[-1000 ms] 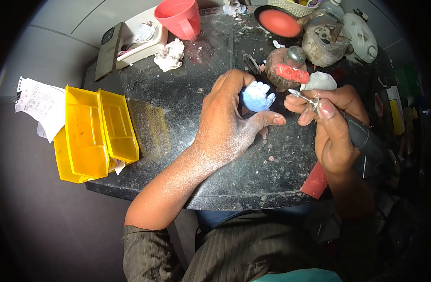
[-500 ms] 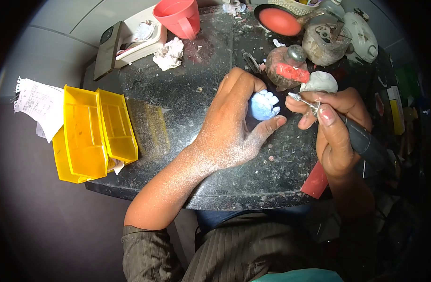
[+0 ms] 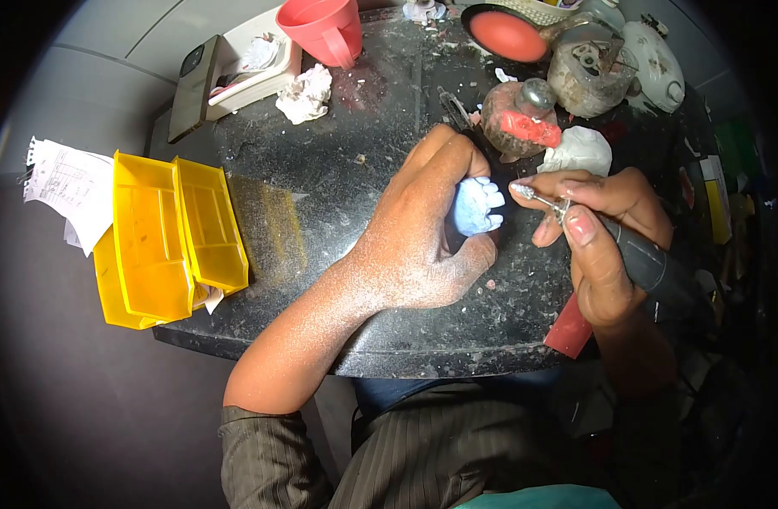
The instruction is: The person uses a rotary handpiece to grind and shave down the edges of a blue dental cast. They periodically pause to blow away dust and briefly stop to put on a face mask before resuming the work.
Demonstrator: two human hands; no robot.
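My left hand [image 3: 423, 225], dusted with white powder, grips a pale blue dental model [image 3: 476, 206] over the dark table [image 3: 389, 335]. Tooth shapes on the model face right. In my right hand [image 3: 605, 229] is a black rotary handpiece [image 3: 639, 259], its metal bur [image 3: 525, 192] pointing left at the model with a small gap between them. A glass bottle [image 3: 508, 127] with a red lump on it stands just behind, beside a white crumpled piece [image 3: 578, 153].
Yellow bins [image 3: 156, 246] and papers [image 3: 73, 191] lie at left. Behind them are a phone [image 3: 192, 89], a white tray [image 3: 253, 93], crumpled tissue [image 3: 306, 95] and a red mug [image 3: 321, 30]. A red strip [image 3: 569, 328] lies near the front edge.
The blue model has been turned in my left hand, and the thumb has drawn in below it. My right hand has shifted slightly left with the handpiece, its bur now lower.
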